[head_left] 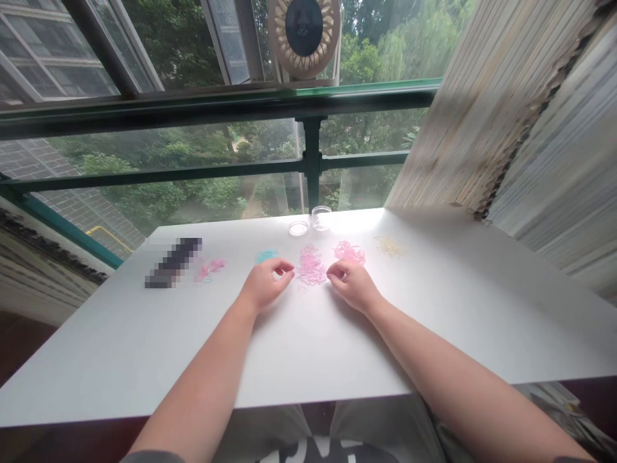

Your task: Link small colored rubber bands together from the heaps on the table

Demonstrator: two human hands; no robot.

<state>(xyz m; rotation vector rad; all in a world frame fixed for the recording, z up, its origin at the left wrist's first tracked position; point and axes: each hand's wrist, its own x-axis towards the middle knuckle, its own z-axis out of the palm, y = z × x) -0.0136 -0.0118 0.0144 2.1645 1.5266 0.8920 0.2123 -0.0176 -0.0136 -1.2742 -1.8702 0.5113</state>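
Observation:
A loose pile of pink-purple rubber bands (pixel 311 265) lies in the middle of the white table. At its left edge is my left hand (pixel 265 283), thumb and forefinger drawn together in a pinch. My right hand (pixel 354 283) pinches at the pile's right edge. Anything between the fingertips of either hand is too small to make out. Behind the right hand lies a brighter pink heap of bands (pixel 349 251), partly covered by it. A blue heap of bands (pixel 267 256) shows just beyond my left hand. Yellow bands (pixel 389 246) are spread farther right.
A clear round tub (pixel 321 218) and its clear lid (pixel 297 228) stand at the table's back edge. To the left are a small pink bundle (pixel 211 269) and a blurred dark object (pixel 174 262). A round fan (pixel 304 35) stands by the window railing (pixel 216 106).

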